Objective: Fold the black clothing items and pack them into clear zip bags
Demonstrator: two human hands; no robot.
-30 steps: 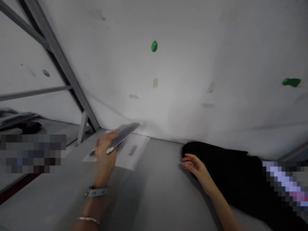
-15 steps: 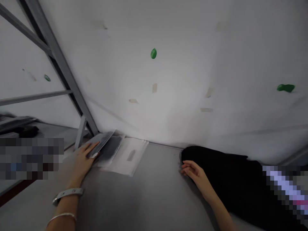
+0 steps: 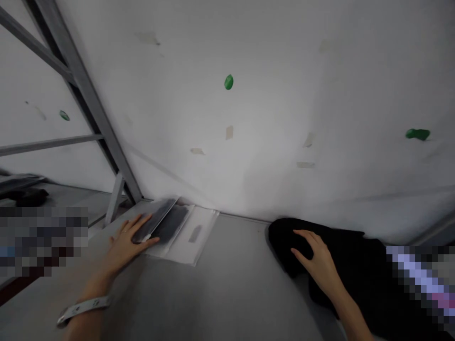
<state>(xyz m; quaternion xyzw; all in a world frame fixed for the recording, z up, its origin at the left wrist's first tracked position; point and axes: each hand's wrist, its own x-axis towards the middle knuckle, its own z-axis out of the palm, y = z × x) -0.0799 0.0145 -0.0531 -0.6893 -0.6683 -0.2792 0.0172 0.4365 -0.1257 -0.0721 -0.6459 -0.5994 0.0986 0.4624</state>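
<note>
My left hand (image 3: 124,244) lies with its fingers spread at the left edge of a clear zip bag (image 3: 156,220) with dark contents. That bag is the top one of several overlapping bags by the wall. Beneath it shows another bag with something dark inside, and a whitish zip bag (image 3: 199,237) with a small grey label sticks out on the right. Over the black cloth (image 3: 362,279), my right hand (image 3: 320,258) has thumb and forefinger apart. Its other fingers are partly hidden, and whether it touches the cloth I cannot tell.
The grey tabletop (image 3: 199,303) meets a white wall (image 3: 270,94) bearing green spots and bits of tape. A grey metal frame (image 3: 94,111) rises on the left. Dark items (image 3: 30,196) lie beyond it. Blurred-out patches cover both sides.
My right hand has moved right, from the cloth's left edge to above it, and its fingers have spread. My left hand has shifted slightly down; the top bags sit slightly further right.
</note>
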